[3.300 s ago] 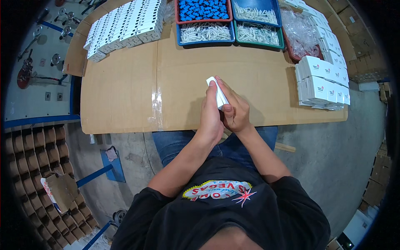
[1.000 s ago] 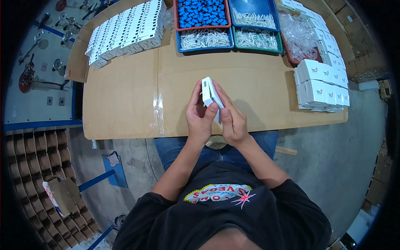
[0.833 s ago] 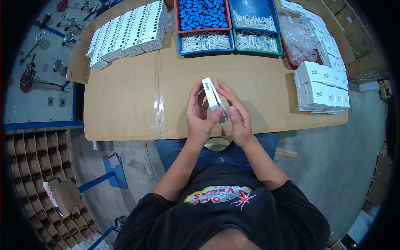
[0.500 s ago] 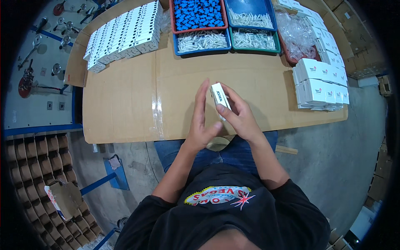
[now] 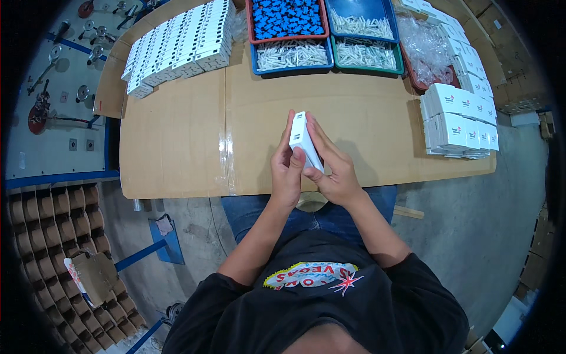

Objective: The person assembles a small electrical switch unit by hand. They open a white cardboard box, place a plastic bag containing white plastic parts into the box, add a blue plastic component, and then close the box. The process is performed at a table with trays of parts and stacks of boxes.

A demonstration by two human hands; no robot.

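Between my two hands is a small white box [image 5: 301, 138], held up over the near middle of the cardboard-covered table [image 5: 177, 141]. Its narrow side, with small dark marks, faces up. My left hand [image 5: 286, 168] presses against its left side, thumb on the near face. My right hand [image 5: 336, 168] closes on it from the right, fingers along that side and thumb near the lower end. The palms hide the rest of the box.
White boxes stand in rows [image 5: 180, 50] at the far left and in stacks [image 5: 457, 124] at the right. Behind are a red tray of blue pieces [image 5: 287, 19], blue and green trays of white sticks [image 5: 293, 56], and a tray of clear plastic bags [image 5: 421, 50].
My left hand, apart from the box before, has come in against it. The box has turned so that a different side, with dark marks, faces up.
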